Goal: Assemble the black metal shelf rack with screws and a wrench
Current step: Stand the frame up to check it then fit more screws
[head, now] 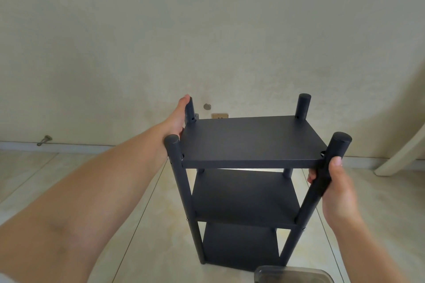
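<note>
The black metal shelf rack stands upright in the middle of the view, with three flat shelves between four round posts. My left hand reaches around its far left post near the top shelf and grips it. The near right post is held by my right hand, just below the top shelf, thumb on the front of the post. Small silver screw heads show on the near posts at the middle shelf. No wrench is visible.
Pale floor tiles lie beneath the rack, and a cream wall with a socket rises behind it. A grey translucent container sits at the bottom edge. At the right, a pale slanted bar leans.
</note>
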